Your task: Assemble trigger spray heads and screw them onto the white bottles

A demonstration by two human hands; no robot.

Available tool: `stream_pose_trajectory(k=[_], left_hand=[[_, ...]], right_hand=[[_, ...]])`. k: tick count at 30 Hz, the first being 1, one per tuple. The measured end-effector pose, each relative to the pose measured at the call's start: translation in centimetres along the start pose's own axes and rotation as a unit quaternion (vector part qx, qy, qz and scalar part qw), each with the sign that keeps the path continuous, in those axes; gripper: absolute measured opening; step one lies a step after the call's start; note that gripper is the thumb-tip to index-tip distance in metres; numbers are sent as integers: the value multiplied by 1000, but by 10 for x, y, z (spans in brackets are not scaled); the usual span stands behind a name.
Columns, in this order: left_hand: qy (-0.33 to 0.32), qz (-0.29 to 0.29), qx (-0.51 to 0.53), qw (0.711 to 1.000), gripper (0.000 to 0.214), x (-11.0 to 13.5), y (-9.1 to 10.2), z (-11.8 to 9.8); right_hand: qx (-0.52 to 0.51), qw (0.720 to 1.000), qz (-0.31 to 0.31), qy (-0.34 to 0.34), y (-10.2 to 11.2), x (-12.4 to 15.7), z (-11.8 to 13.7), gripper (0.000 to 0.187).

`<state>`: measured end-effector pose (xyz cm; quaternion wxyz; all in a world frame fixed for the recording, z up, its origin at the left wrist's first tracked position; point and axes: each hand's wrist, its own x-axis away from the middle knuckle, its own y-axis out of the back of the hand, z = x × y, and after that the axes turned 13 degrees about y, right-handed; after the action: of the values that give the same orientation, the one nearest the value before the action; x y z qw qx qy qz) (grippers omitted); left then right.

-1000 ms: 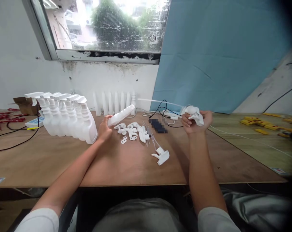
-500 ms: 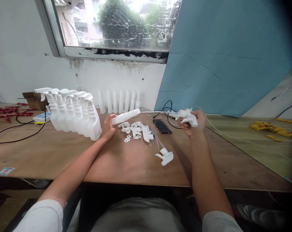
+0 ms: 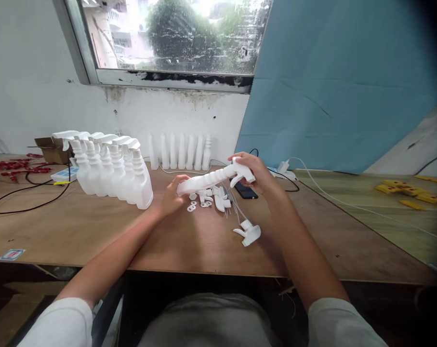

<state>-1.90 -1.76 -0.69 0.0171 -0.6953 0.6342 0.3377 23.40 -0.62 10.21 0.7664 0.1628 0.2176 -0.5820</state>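
Note:
My left hand (image 3: 170,197) is closed round the base of a white plastic bottle (image 3: 204,181) that lies tilted above the table, neck pointing right. At the bottle's neck, my right hand (image 3: 256,174) is closed on a white spray trigger head (image 3: 242,169). Below the bottle lies a heap of small white trigger parts and rings (image 3: 207,198). Another spray head (image 3: 250,233) lies loose on the wooden table (image 3: 95,231) near my right forearm.
A row of several assembled white spray bottles (image 3: 112,168) stands at the left. Empty bottles (image 3: 180,152) line the wall under the window. A black phone (image 3: 245,192), white cables (image 3: 312,180), black cable (image 3: 23,205), red parts (image 3: 8,166) and yellow pieces (image 3: 409,190) lie about.
My right hand has brought the spray head left, from out at the right to the neck of the bottle. My left hand has lifted the bottle slightly toward the middle.

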Motion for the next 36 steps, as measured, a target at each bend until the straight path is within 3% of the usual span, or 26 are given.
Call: stream_pose_trajectory(k=[4,8,11,13,16,22,28,31,34,36], left_hand=[[30,47,59,997,47,5,-3,-8],[56,97,155,982,52,10,-8,-16],[89,152,223,959,58,13,-11,-19],[103,188,241,947,61,15,-13,-20],[113,231,241,936,62,18,-17,-19],[106,260,215,935,65,23,-25,-12],[95,302,147,937,64,21,-17,-14],[12,236,156,959,63,9,-6,-36],[-75,119,155,978,71,-7,9,-78],[-112,85,106,984,75,-16,17,-109]], right_hand=[[-85,995,36,-29,-2,-6,15,49],[-157,984,73,-33,-1,-7,21,36],[-128,990,58,22,-2,-7,11,21],[-89,993,31,71,-6,-5,2,22],[-71,992,8,104,-17,-1,-10,28],[-144,987,10,76,-39,10,-26,40],[-135,986,6,98,-53,18,-29,39],[-107,987,-9,117,-59,22,-28,31],[-91,987,-19,130,-64,25,-28,29],[-93,985,-22,142,-67,27,-28,33]])
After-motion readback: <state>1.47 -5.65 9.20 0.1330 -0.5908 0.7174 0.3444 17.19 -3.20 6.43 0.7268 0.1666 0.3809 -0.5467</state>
